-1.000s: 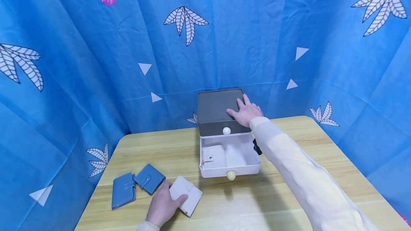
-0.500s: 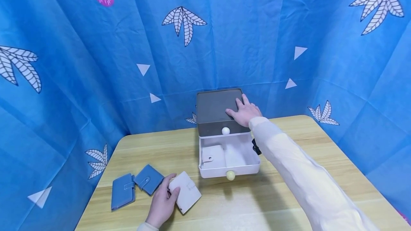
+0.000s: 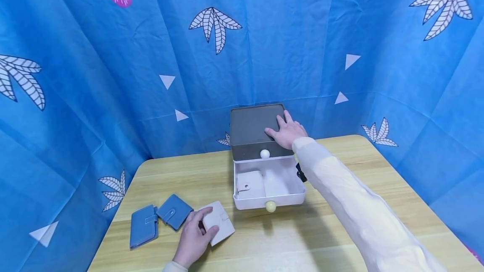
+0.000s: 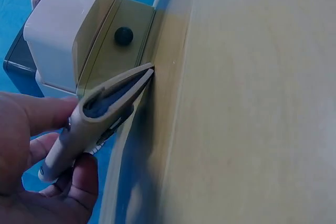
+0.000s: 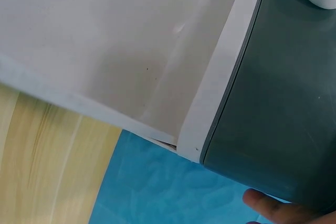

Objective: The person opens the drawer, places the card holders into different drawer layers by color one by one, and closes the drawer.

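Note:
My left hand [image 3: 193, 238] grips a small white wallet [image 3: 220, 223] by its left side, thumb on one face and fingers round the spine. Seen end-on in the left wrist view, the wallet [image 4: 86, 121] is folded, with a dark inside and metal snaps. My right hand [image 3: 288, 133] rests spread on the grey top [image 3: 249, 125] of a small drawer cabinet, at its right side. Below that top, a white drawer [image 3: 251, 203] with a pale yellow knob is pulled out. Another white wallet [image 3: 251, 184] with a snap strap lies in the drawer's left part.
Two blue wallets, a longer one [image 3: 143, 226] and a squarer one [image 3: 174, 212], lie on the wooden table [image 3: 189, 175] left of my left hand. A lower, beige drawer [image 4: 113, 51] with a dark knob is closed. A blue patterned curtain [image 3: 287, 53] surrounds the table.
The white wallet in my left hand has shifted slightly up and turned, with the fingers changing their grip on it. My right hand and the open drawer stay as they were.

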`<state>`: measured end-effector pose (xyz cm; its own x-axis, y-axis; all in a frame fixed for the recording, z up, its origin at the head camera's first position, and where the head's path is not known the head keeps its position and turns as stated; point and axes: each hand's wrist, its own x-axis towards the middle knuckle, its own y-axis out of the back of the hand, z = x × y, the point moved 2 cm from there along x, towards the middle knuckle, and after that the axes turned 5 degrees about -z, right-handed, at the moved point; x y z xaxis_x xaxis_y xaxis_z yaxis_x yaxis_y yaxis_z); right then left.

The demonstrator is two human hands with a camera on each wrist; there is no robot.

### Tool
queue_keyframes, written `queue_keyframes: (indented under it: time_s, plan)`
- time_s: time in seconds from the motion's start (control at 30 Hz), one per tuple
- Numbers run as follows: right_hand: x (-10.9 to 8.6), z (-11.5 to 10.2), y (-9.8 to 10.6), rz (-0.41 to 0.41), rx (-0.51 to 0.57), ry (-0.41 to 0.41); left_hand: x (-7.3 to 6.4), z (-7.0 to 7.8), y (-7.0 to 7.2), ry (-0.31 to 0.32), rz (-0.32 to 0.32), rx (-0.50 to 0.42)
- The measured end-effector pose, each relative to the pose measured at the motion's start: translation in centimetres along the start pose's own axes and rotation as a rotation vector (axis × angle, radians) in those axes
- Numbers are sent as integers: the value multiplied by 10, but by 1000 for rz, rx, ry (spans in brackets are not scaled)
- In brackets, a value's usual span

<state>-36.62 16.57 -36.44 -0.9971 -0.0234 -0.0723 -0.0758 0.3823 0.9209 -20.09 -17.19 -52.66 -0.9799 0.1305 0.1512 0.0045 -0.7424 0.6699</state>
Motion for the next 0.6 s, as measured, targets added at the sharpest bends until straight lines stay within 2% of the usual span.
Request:
queue_keyframes:
  time_s: [0.17,0.33,0.6]
  plan:
    - [0,0,1,-2,-7,5,1,-1,-1,7,-19,-39]
    - [-1,0,1,-11,-11,9,0,-3,-1,4,-29,-17]
    - [-1,0,1,-5,-7,7,-1,-2,-3,-55,-2,22]
